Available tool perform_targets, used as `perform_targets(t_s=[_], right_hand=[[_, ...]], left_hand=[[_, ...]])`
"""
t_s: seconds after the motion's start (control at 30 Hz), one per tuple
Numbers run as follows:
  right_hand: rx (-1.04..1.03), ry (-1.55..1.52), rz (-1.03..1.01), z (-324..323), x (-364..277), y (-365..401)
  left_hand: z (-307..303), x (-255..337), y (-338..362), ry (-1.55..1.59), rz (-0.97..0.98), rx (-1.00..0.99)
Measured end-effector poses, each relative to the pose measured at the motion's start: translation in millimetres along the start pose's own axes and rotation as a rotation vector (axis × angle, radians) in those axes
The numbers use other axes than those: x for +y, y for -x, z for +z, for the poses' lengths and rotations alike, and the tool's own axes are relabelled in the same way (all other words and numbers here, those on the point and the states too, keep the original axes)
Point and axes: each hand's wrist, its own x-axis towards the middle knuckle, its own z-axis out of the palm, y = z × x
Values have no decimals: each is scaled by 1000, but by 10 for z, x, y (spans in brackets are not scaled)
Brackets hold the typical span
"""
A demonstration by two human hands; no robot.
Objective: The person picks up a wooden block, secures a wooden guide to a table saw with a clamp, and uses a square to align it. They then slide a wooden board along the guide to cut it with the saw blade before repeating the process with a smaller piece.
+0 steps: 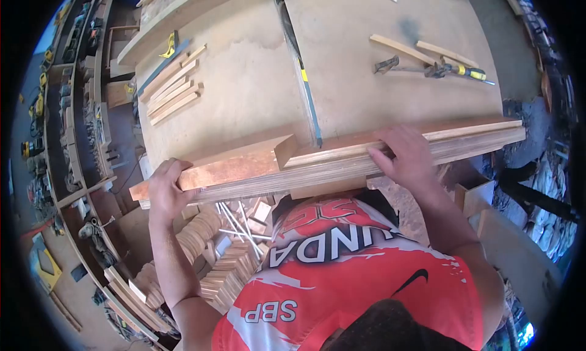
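A long wooden board (pixel 232 169) with a step cut near its middle lies along the near edge of the plywood worktable (pixel 232 76). Close to the board's left end, my left hand (pixel 170 189) is closed around it, fingers over the top. Further right, my right hand (pixel 406 156) grips the lower, stepped stretch, with the thumb on the near side and fingers over the far edge. A blue-grey metal strip with a yellow band (pixel 308 98) lies along the gap in the tabletop, its near end by the board.
Several thin wood strips (pixel 174 98) and a yellow-handled square (pixel 170 46) lie at the left of the table. A bar clamp (pixel 433 70) rests at the right beside two strips. Cut wood pieces (pixel 232 272) are piled below, and shelves (pixel 73 125) stand left.
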Motion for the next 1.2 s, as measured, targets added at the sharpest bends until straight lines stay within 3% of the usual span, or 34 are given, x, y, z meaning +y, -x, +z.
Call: perform_targets(t_s=[0.17,0.33,0.43,0.53,0.77,1.2], right_hand=[[27,-51,-2,65,-61,-33],[1,-67,25,47,-56,6],[-39,-133,-80,-7,22,71],[-126,-51,-113,-109,13,133],[-224,137,-57,-225,0,255],[-108,205,-133,-90,162,203]], left_hand=[[-46,42,67,7,-3,66],[32,53,130,-16,123,227],[186,6,282,-108,82,278],[504,46,412,-337,-37,501],[1075,56,376,-300,-110,889],[1137,-34,255,-229,-115,989]])
